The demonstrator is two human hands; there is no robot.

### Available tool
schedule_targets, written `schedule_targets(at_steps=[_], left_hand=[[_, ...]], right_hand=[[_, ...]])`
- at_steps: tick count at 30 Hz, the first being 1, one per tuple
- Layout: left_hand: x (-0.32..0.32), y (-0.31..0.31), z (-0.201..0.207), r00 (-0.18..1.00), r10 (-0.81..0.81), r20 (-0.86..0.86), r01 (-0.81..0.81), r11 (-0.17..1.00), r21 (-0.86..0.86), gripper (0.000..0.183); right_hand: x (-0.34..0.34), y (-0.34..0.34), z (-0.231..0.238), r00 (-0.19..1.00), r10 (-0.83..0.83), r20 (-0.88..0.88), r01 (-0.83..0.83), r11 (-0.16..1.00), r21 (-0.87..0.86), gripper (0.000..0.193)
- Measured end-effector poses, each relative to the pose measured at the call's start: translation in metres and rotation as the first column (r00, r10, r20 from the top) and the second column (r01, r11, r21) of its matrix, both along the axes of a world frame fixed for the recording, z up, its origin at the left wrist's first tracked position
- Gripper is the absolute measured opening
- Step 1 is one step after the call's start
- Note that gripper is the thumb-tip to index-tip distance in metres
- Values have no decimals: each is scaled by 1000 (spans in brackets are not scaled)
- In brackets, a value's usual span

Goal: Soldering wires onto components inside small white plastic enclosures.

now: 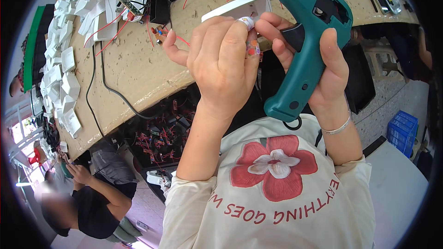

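Note:
My right hand [333, 64] is wrapped around the handle of a teal pistol-shaped tool [302, 64] with a black trigger. A thin metal shaft runs from the tool's front toward the upper left. Beside it, my left hand [219, 57] is closed, little finger sticking out, over a white plastic housing [237, 7] whose raised rim shows beyond the knuckles. A white wrap covers one fingertip, and a colourful patch is on the thumb. Left of this hand lies a small circuit board [160, 33] with red wires. My fingers hide what lies inside the housing.
White plastic housings [55, 74] pile along the table's [131, 71] left side. Black cables trail over its edge. Below it, a black bin [159, 145] holds boards with red wires. A co-worker [99, 203] sits at lower left. A blue crate [402, 131] stands at right.

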State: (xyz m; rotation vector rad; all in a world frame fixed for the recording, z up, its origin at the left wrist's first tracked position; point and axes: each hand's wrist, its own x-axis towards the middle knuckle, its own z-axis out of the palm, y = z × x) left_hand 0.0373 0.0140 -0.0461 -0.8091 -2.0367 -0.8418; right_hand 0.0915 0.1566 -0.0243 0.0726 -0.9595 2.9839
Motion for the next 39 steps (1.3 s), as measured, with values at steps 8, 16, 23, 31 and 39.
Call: schedule_targets(at_steps=[8,16,23,31,39], left_hand=[[0,7,-2,994,103,37,-106,991,77,16],[-21,-2,4,996,76,-36,-82,974,-210,9],[-25,-5,6,999,43,-11,-44,952,-303,17],[-28,-2,2,998,54,-23,-59,953,-298,15],[-23,3,9,998,56,-18,-58,941,-334,15]], right_hand=[[-3,2,4,1000,0,-1,0,980,199,70],[51,38,1,991,-109,-83,136,870,474,76],[101,38,3,947,-321,27,209,677,706,79],[105,32,5,926,-363,106,153,616,773,77],[98,34,7,971,-222,88,80,650,756,61]])
